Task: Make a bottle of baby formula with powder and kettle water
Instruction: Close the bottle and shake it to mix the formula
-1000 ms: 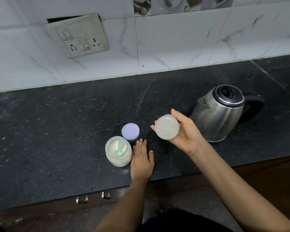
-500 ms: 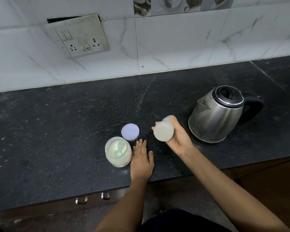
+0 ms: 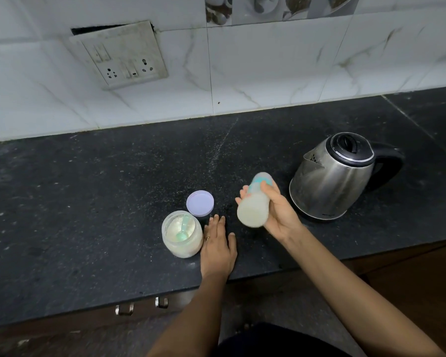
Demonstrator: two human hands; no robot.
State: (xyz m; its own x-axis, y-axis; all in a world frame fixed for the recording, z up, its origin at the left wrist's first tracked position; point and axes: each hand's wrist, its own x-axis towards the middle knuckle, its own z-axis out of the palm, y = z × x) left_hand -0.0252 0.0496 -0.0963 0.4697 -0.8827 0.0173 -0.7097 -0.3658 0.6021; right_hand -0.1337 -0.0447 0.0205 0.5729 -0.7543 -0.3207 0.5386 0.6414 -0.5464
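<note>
My right hand [image 3: 278, 217] has the bottle [image 3: 251, 210] wrapped in curled fingers and thumb and holds it clear of the surface [image 3: 88, 202], between the powder jar [image 3: 182, 234] and the kettle [image 3: 332, 181]. The bottle is tilted well over: its round base faces me and its capped top, with a band of teal, points away toward the wall. It looks full of something pale and milky, and its outline is smeared. From that I judge the powder and the water are both in, the top is on, and I am at the mixing step — shaking or swirling to dissolve the powder.

My left hand [image 3: 218, 243] lies flat on the surface with the fingers straight and holds nothing. It is just beside the powder jar, though I cannot tell whether it touches the glass. The jar stands open with a green scoop [image 3: 183, 229] inside it. Its lilac lid [image 3: 200, 203] sits on the surface just behind it, close to my left fingertips.

The kettle stands to the right with its lid down, near the bottle but apart from it.

Next, I think, comes a check — hold the bottle upright and look for lumps, then set it down on its base in the bare stretch between jar and kettle. That needs a firm grip on a smooth, round body and a level landing. After that my free left hand is well placed to put the lid back on the jar.
</note>
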